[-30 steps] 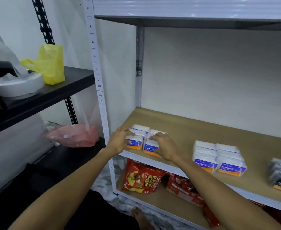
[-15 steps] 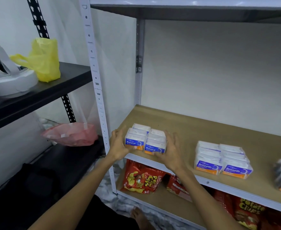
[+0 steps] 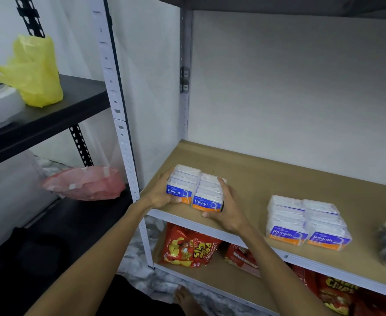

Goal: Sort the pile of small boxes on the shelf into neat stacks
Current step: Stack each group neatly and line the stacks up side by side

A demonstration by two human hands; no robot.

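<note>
Off the tops now, your left hand [image 3: 161, 197] and right hand [image 3: 230, 209] clasp the Round stacks [image 3: 195, 189] sideways, squaring them.

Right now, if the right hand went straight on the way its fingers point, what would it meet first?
The right hand grips the Round boxes; its fingers point along their side backward. Beyond looks free over the shelf board until the back panel, though depth is unclear.
</note>
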